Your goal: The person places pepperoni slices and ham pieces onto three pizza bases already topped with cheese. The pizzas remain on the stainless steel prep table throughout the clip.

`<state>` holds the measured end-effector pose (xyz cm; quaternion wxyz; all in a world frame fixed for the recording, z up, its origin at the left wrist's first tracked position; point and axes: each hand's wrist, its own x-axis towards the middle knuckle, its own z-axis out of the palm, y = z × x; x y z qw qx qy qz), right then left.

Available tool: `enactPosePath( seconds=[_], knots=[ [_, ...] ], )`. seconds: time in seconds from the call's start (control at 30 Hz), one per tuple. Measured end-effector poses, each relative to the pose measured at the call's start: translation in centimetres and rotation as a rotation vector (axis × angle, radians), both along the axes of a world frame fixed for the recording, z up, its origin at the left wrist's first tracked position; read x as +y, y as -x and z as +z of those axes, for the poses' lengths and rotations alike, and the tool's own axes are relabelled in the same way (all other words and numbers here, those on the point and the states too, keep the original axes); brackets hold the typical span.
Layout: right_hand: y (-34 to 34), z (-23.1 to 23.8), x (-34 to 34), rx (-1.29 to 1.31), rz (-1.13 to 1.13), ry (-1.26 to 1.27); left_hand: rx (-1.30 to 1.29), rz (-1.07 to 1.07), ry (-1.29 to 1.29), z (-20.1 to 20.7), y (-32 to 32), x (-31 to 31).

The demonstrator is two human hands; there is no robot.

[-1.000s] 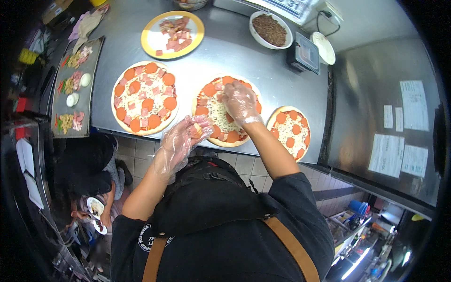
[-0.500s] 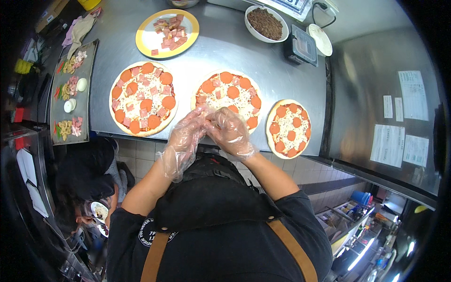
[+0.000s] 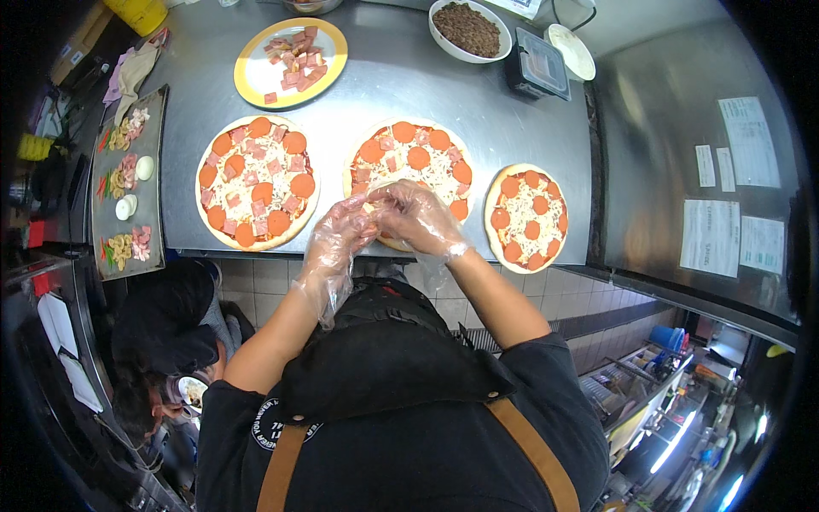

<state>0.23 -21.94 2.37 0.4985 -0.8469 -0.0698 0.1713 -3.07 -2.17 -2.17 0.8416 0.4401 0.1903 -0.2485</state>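
Both my hands wear clear, loose plastic gloves and meet over the near edge of the middle pizza [image 3: 435, 158]. My left hand [image 3: 339, 229] is closed, with pale and pink bits that look like ham pieces [image 3: 368, 209] showing at its fingers. Against it, my right hand [image 3: 416, 220] has its fingers bent in a pinch; what they grip is hidden. Pepperoni, shredded cheese and some ham squares top the middle pizza. To its left lies a larger-looking pizza [image 3: 256, 183] with pepperoni and ham. A smaller pepperoni pizza [image 3: 527, 218] lies to the right.
A yellow-rimmed plate [image 3: 246, 78] holds ham squares. Behind are a bowl of cooked ground meat [image 3: 465, 32], a dark lidded container [image 3: 539, 66] and a white round lid [image 3: 572, 53]. At left stands a tray [image 3: 153, 200] of chopped toppings. Another person [image 3: 162, 316] crouches lower left.
My view has shifted slightly. My hands stay together near the middle pizza, the right one turning more palm-down over the left. The person at lower left has moved a little.
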Motion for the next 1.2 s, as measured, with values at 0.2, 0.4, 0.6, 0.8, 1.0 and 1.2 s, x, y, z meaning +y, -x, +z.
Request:
enactPosePath(
  seconds=[0.2, 0.4, 0.6, 0.8, 1.0, 1.2],
  knots=[
    [0.0, -0.8, -0.4, 0.104, 0.041, -0.109, -0.069, -0.11, -0.049, -1.2, -0.4, 0.7],
    [0.9, 0.1, 0.2, 0.025, -0.012, 0.023, -0.137, -0.197, -0.076, -0.1, -0.5, 1.4],
    [1.5, 0.2, 0.4, -0.23, 0.038, 0.056, -0.141, -0.189, -0.079, -0.9, -0.6, 1.4],
    [1.2, -0.2, 0.1, -0.382, 0.125, 0.143, -0.176, -0.234, -0.086, -0.5, -1.1, 1.7],
    [1.7, -0.9, 0.8, -0.534, 0.015, 0.139, -0.182, -0.206, -0.051, -0.4, -1.1, 1.5],
    [1.7, -2.5, 0.4, -0.314, -0.202, -0.104, -0.117, -0.172, -0.043, -2.6, -0.9, 2.6]
  ],
)
